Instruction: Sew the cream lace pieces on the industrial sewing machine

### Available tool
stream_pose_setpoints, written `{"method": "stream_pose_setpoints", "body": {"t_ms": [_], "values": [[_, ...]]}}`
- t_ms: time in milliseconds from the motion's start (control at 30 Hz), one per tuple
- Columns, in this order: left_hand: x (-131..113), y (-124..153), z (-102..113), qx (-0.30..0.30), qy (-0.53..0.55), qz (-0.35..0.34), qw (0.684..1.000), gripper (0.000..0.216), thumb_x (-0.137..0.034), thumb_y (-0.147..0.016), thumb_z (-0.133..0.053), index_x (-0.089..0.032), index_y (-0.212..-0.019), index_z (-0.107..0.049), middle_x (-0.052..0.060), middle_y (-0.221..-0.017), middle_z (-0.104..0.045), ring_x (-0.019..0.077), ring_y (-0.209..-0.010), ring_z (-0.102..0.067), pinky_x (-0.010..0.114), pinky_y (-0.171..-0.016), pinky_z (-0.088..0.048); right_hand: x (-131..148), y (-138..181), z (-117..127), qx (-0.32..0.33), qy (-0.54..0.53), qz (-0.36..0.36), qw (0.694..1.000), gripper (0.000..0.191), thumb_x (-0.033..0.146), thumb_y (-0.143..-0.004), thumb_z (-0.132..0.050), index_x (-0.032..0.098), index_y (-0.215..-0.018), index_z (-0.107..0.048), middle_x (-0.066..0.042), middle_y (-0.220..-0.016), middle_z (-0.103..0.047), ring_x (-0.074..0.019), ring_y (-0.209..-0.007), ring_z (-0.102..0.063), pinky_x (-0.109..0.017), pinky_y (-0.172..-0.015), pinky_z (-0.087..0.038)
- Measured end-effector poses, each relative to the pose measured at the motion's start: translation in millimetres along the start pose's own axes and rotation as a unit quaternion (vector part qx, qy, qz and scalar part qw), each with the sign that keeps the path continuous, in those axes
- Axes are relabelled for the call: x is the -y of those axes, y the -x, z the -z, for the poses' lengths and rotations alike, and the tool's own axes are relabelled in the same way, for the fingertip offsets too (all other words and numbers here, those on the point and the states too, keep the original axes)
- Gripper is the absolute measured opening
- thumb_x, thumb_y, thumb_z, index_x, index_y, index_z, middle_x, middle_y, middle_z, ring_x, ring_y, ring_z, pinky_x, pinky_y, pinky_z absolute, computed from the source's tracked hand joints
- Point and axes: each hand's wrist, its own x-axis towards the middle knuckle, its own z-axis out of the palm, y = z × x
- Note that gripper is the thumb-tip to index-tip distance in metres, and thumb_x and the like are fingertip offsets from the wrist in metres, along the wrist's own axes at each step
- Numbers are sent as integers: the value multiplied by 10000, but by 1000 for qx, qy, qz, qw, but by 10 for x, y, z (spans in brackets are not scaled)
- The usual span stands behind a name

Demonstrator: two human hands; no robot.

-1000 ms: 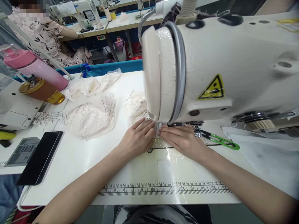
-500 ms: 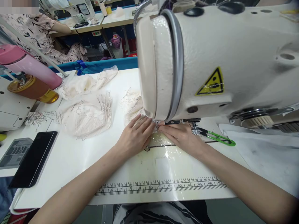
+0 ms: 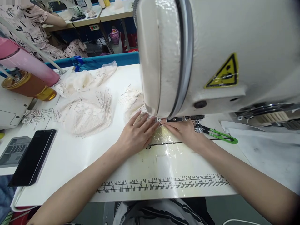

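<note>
Pressing down on the lace point(image 3: 131, 99), the left hand point(image 3: 137, 132) lies with its fingers extended and slightly parted. The right hand point(image 3: 184, 129) reaches under the machine point(image 3: 164, 59), fingertips partly hidden; from where I stand I can't tell whether they pinch anything. The lace spreads beyond the left fingertips and shows between both hands. Green snips point(image 3: 225, 137) sit just right of the right hand; a bundle point(image 3: 85, 115) lies left of the grip, a phone point(image 3: 34, 157) farther left.
</note>
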Motion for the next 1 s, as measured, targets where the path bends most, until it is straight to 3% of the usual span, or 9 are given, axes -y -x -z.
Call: {"method": "stream_pose_setpoints", "body": {"t_ms": [133,267,433,767,1000], "values": [[-1,-3,6,-2,-4,3,1000,364,-194,-948,-456,-139,-1292,-561,111,-1300,-608,272,-1142,-617,527,-1074,-414,-62,2,-12,14,7,-2,1000,205,238,-944,-518,265,-975,-719,27,-743,-705,-106,-613,-601,-229,-655,-458],[-7,-13,4,-5,-5,11,1000,355,-206,-950,-477,-147,-1288,-566,113,-1297,-609,278,-1159,-606,533,-1079,-403,-123,37,-63,24,8,-18,1000,312,246,-983,-413,291,-1010,-721,21,-892,-729,-110,-674,-617,-242,-663,-449],[-13,-15,-8,0,3,20,1000,376,-213,-943,-489,-137,-1305,-556,131,-1299,-604,302,-1193,-582,548,-1086,-387,-197,47,-165,-10,49,-31,998,259,325,-952,-508,242,-871,-741,2,-725,-704,-123,-611,-591,-258,-644,-430],[-7,-8,-16,25,13,27,999,394,-211,-944,-481,-155,-1331,-531,131,-1311,-595,315,-1231,-550,586,-1087,-371,-327,58,-279,-42,93,-21,995,290,433,-949,-500,261,-960,-733,-4,-750,-710,-154,-740,-646,-279,-719,-469],[-13,-21,-11,30,0,23,999,389,-231,-960,-472,-137,-1333,-526,131,-1332,-579,311,-1224,-556,579,-1090,-375,-338,73,-303,-53,96,-37,993,236,379,-932,-542,245,-917,-737,-18,-750,-713,-166,-699,-644,-295,-692,-474]]}}
